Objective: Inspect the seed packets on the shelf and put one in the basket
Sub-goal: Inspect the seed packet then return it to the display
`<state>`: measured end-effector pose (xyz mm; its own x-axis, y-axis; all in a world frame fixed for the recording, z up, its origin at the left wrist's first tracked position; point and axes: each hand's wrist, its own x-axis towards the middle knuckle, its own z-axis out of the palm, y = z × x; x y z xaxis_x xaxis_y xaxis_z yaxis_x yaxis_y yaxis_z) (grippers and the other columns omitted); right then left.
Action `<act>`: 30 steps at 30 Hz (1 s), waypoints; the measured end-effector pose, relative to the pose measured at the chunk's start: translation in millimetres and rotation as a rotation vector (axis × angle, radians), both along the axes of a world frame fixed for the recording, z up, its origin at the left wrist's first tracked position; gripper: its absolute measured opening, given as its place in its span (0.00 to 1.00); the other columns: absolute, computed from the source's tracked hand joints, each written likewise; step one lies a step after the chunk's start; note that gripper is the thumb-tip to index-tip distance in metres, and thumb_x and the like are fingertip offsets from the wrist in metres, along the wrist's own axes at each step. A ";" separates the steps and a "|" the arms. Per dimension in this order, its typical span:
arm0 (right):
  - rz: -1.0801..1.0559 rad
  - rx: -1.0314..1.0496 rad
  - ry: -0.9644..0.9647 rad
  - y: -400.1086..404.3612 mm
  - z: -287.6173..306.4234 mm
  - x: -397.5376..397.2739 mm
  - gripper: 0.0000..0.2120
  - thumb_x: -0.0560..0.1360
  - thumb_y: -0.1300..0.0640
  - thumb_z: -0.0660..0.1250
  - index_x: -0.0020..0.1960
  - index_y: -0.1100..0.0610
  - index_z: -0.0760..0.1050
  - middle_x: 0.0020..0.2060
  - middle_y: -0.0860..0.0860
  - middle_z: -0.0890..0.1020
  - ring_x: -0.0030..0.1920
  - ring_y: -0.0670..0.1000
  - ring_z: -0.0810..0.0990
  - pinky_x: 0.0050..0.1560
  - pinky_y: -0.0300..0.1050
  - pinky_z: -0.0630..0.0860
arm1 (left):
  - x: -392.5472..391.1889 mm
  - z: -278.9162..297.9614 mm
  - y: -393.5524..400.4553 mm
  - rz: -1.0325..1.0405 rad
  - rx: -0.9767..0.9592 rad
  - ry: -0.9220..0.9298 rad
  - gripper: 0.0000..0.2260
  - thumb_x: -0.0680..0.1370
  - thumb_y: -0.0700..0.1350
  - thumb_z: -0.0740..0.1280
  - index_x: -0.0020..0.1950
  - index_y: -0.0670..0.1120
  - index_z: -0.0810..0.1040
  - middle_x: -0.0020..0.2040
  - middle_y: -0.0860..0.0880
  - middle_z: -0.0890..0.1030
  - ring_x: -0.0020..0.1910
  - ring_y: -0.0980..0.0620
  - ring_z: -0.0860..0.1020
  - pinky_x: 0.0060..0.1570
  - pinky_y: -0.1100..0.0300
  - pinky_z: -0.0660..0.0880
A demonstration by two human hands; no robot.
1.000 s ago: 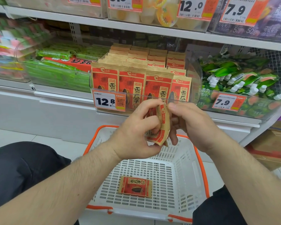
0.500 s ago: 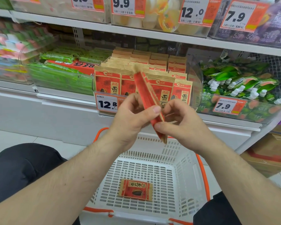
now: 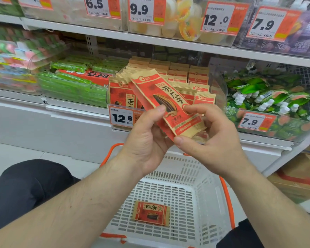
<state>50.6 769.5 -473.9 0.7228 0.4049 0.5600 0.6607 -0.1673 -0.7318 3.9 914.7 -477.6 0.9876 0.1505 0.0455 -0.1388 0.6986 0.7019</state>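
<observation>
Shop shelf behind: left hand (image 3: 147, 140) and right hand (image 3: 217, 140) pinch red-and-tan paper seed packet (image 3: 166, 102), inspection step; next, lower into white slotted plastic basket (image 3: 211, 199).

Shop shelves stocked with snacks stood in front of you.

To your left sat a clear bin of green packets (image 3: 70, 86) with a red box (image 3: 89, 76) lying on them. To your right were green spouted pouches (image 3: 268, 97), above you jelly cups (image 3: 184, 24), and cardboard boxes (image 3: 301, 183) sat on the floor.
</observation>
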 end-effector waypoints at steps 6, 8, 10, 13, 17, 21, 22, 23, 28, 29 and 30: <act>-0.053 -0.004 -0.234 0.7 4.2 -3.0 0.32 0.63 0.41 0.75 0.64 0.53 0.74 0.57 0.49 0.75 0.62 0.48 0.76 0.64 0.43 0.72 | 1.8 19.0 -1.9 0.008 0.028 0.236 0.13 0.79 0.44 0.65 0.61 0.40 0.79 0.49 0.43 0.84 0.43 0.50 0.81 0.38 0.60 0.81; -0.074 0.032 -0.231 2.1 3.8 -5.2 0.34 0.63 0.40 0.76 0.64 0.50 0.71 0.58 0.45 0.74 0.62 0.48 0.76 0.65 0.45 0.73 | -0.4 25.4 0.0 -0.041 -0.012 0.303 0.12 0.79 0.44 0.65 0.58 0.39 0.80 0.42 0.45 0.83 0.36 0.52 0.80 0.25 0.64 0.76; -0.084 0.096 -0.192 6.1 2.5 -9.3 0.34 0.62 0.40 0.76 0.64 0.45 0.69 0.59 0.44 0.74 0.63 0.50 0.76 0.64 0.50 0.74 | -1.9 30.8 1.0 -0.048 -0.026 0.343 0.15 0.79 0.44 0.65 0.62 0.37 0.79 0.42 0.45 0.82 0.35 0.52 0.79 0.21 0.66 0.73; -0.075 0.227 -0.101 13.9 -0.2 -16.5 0.36 0.60 0.41 0.79 0.63 0.42 0.67 0.59 0.45 0.75 0.62 0.52 0.78 0.62 0.56 0.76 | -2.0 35.6 4.0 -0.042 -0.015 0.368 0.14 0.78 0.44 0.67 0.61 0.38 0.80 0.39 0.46 0.83 0.32 0.53 0.81 0.20 0.66 0.73; -0.080 0.330 -0.062 23.2 -4.8 -23.3 0.33 0.60 0.47 0.79 0.61 0.44 0.67 0.56 0.36 0.77 0.58 0.43 0.78 0.58 0.44 0.76 | -2.3 39.0 7.6 -0.006 0.080 0.409 0.07 0.78 0.46 0.69 0.48 0.43 0.82 0.34 0.48 0.83 0.27 0.56 0.80 0.21 0.67 0.73; -0.102 0.373 -0.047 27.0 -6.9 -27.4 0.30 0.62 0.48 0.79 0.59 0.44 0.68 0.54 0.36 0.79 0.56 0.44 0.80 0.54 0.42 0.78 | -4.7 43.8 11.4 0.027 0.128 0.427 0.06 0.77 0.45 0.70 0.45 0.43 0.82 0.32 0.48 0.83 0.26 0.56 0.80 0.20 0.67 0.72; -0.107 0.384 -0.049 27.3 -6.5 -28.3 0.29 0.62 0.49 0.79 0.58 0.44 0.69 0.53 0.39 0.79 0.55 0.44 0.81 0.53 0.41 0.78 | -5.5 45.3 12.3 0.030 0.130 0.429 0.06 0.77 0.45 0.70 0.45 0.43 0.82 0.32 0.48 0.83 0.26 0.56 0.80 0.20 0.67 0.72; -0.108 0.396 -0.055 27.5 -5.9 -28.9 0.28 0.63 0.49 0.78 0.58 0.45 0.69 0.52 0.41 0.79 0.54 0.44 0.81 0.52 0.38 0.78 | -6.4 46.6 13.2 0.033 0.137 0.432 0.06 0.77 0.45 0.70 0.44 0.44 0.81 0.32 0.49 0.83 0.25 0.56 0.80 0.20 0.67 0.72; -0.099 0.433 -0.037 25.8 -2.9 -28.7 0.21 0.66 0.49 0.76 0.55 0.46 0.71 0.50 0.45 0.81 0.50 0.46 0.82 0.50 0.38 0.78 | -6.7 47.4 14.5 0.052 0.250 0.466 0.06 0.76 0.48 0.71 0.41 0.48 0.80 0.28 0.52 0.80 0.21 0.60 0.74 0.18 0.72 0.64; -0.103 0.434 -0.029 25.2 -2.7 -28.3 0.20 0.66 0.49 0.76 0.54 0.46 0.72 0.49 0.47 0.81 0.48 0.47 0.82 0.50 0.41 0.78 | -6.6 47.5 14.7 0.053 0.263 0.470 0.06 0.76 0.49 0.71 0.41 0.48 0.80 0.29 0.52 0.80 0.21 0.60 0.74 0.18 0.72 0.62; -0.105 0.437 -0.020 24.9 -2.7 -27.7 0.19 0.67 0.49 0.76 0.54 0.47 0.72 0.49 0.48 0.82 0.46 0.48 0.82 0.50 0.43 0.78 | -6.7 47.8 14.7 0.053 0.267 0.473 0.05 0.76 0.49 0.71 0.42 0.49 0.80 0.30 0.53 0.81 0.22 0.60 0.74 0.17 0.72 0.61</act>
